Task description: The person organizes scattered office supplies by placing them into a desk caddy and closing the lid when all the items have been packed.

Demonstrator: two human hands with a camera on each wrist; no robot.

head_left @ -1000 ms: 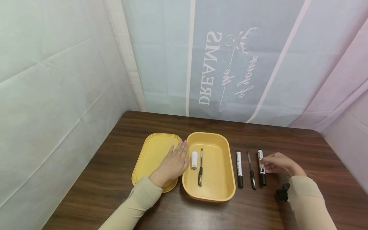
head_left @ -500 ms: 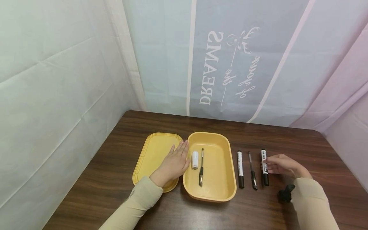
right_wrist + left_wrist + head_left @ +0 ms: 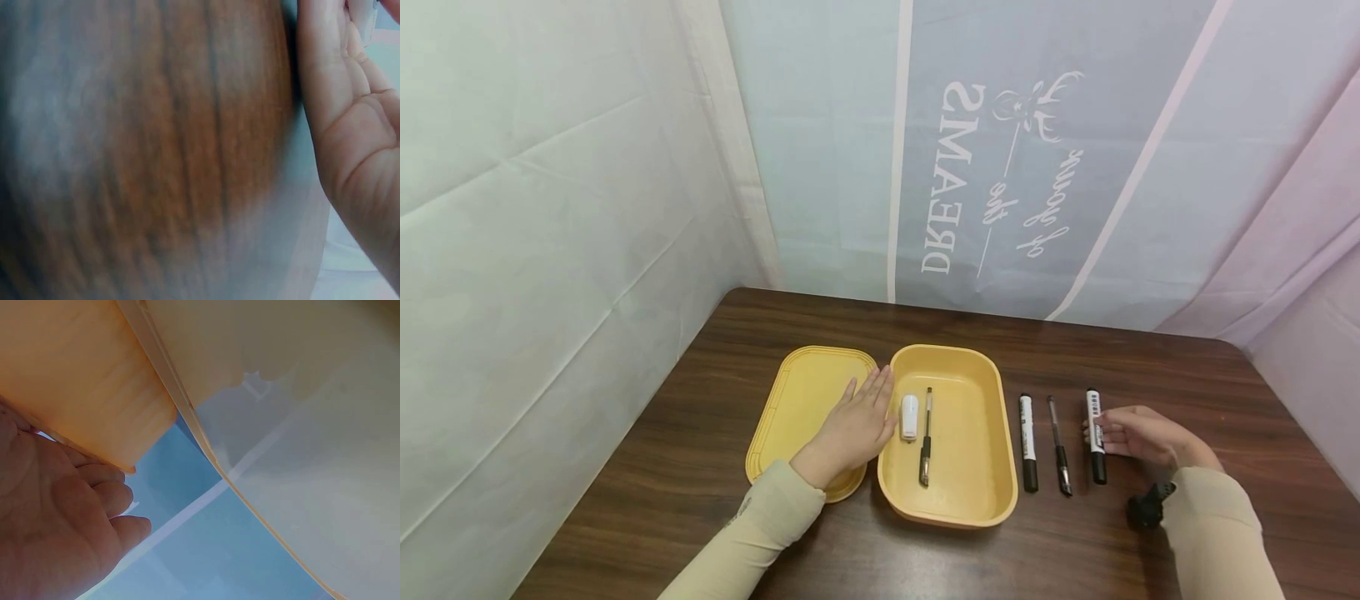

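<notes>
My right hand (image 3: 1150, 433) pinches a white marker with a black cap (image 3: 1096, 433) at its middle; fingertips show on both sides of it. In the right wrist view only a small pale bit of the marker (image 3: 362, 19) shows by the fingers. To its left lie a clear gel pen with a black grip (image 3: 1060, 446) and another white-and-black marker (image 3: 1027, 442). My left hand (image 3: 850, 425) lies flat with straight fingers along the left rim of a yellow box (image 3: 970, 492), over the yellow lid (image 3: 790, 408). Inside the box are a small white stapler-like thing (image 3: 909, 417) and a gel pen (image 3: 926, 442).
Everything stands on a dark wood table (image 3: 700, 517). Printed cloth (image 3: 820, 167) hangs behind the far edge, with pale cloth (image 3: 550, 250) on the left side. A black wrist mount (image 3: 1146, 507) juts out beside the right sleeve.
My right hand and the marker in it have shifted a little to the right, away from the gel pen. The left hand, box and lid have stayed in place.
</notes>
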